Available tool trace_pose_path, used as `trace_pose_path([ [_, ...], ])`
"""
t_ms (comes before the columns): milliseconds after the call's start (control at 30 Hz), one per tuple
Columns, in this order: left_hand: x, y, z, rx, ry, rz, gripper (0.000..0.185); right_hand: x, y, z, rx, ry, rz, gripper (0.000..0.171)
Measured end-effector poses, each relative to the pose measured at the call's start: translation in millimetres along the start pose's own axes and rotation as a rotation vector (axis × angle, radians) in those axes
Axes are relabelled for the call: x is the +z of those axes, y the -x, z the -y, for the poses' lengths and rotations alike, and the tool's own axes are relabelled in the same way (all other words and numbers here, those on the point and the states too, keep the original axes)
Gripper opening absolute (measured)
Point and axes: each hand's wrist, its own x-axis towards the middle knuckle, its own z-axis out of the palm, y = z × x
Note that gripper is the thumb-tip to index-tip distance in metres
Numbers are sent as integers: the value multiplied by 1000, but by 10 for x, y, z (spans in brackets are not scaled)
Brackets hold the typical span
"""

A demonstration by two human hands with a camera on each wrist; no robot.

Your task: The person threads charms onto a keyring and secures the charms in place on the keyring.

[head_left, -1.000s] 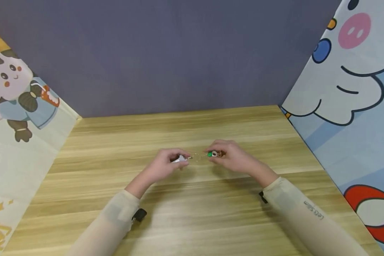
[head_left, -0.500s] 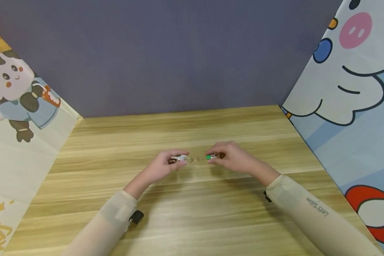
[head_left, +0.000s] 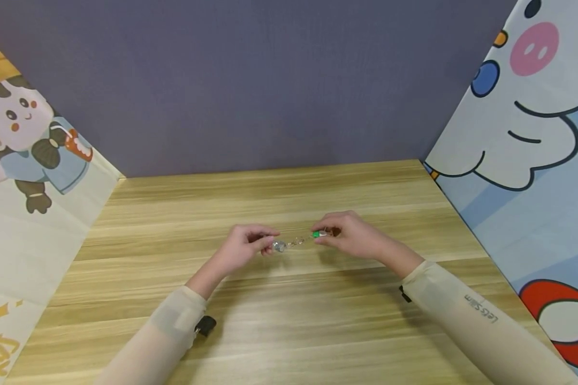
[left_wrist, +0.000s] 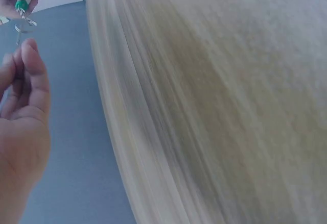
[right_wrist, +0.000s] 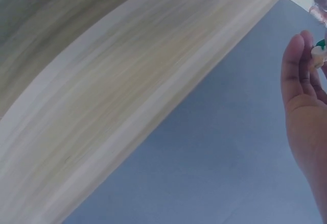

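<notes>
In the head view, my left hand (head_left: 243,247) pinches a small shiny, silvery-grey charm (head_left: 279,246) between thumb and fingers. Across from it my right hand (head_left: 354,235) holds a small figure charm with a green top (head_left: 317,234), its white and brown parts partly covered by the fingers. A thin metal keychain (head_left: 297,241) with rings spans the gap between both hands. From the left wrist, the green top (left_wrist: 21,4) and the keychain (left_wrist: 24,25) show beyond my left fingertips (left_wrist: 31,50). The right wrist view catches the figure charm (right_wrist: 319,53) at the frame's edge.
Both hands are over a wood-grain table (head_left: 289,321). A grey-purple panel (head_left: 270,91) rises behind it. Cartoon-printed panels stand at the left (head_left: 9,240) and right (head_left: 534,230).
The white-grey charm in my left hand has turned, and its shiny end now points out past the fingertips. My left hand has shifted slightly left; the right hand stays nearly still.
</notes>
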Motion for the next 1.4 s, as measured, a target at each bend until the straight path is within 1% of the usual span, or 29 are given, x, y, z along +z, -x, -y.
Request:
trace_pose_path([
  [133,-67,10,28,-16,67,8,19,-3,3,-39,14,-2,-8,26],
  [233,-116,26,36,-19,79,38,21,-13,8,-66,16,-3,-14,26],
  [333,-143,35,38,-17,46,62,23,-38,8,-61,16,2,-7,27],
  [433,-146,32,35,12,-50,52,20,-67,5,-46,20,3,9,28],
  [500,-142,25,33,62,-145,26,17,-81,0,-32,25,2,19,28],
  [600,-133,13,33,172,-279,-14,12,-82,-14,-36,32,6,19,28],
  [667,-128,-1,49,242,-330,-30,10,-63,-26,-55,28,13,7,27],
  [733,-126,-7,66,274,-335,-32,10,-32,-45,-82,31,16,-16,26],
  [800,-134,-8,81,268,-319,-32,10,3,-63,-112,38,7,-40,25],
  [867,-145,-4,91,240,-308,-29,9,35,-81,-140,60,-18,-60,24],
  [933,-157,1,97,213,-323,-20,9,65,-93,-167,103,-55,-70,23],
  [1000,-163,-8,107,207,-351,-5,9,94,-101,-200,147,-100,-73,22],
  [1100,-165,-29,127,225,-387,9,9,141,-113,-252,228,-158,-80,20],
  [1167,-160,-43,135,246,-394,9,8,169,-114,-278,260,-184,-80,19],
  [1300,-148,-61,156,281,-400,17,7,203,-120,-308,290,-216,-75,18],
  [1400,-130,-89,206,282,-403,27,7,217,-132,-343,289,-218,-67,21],
])
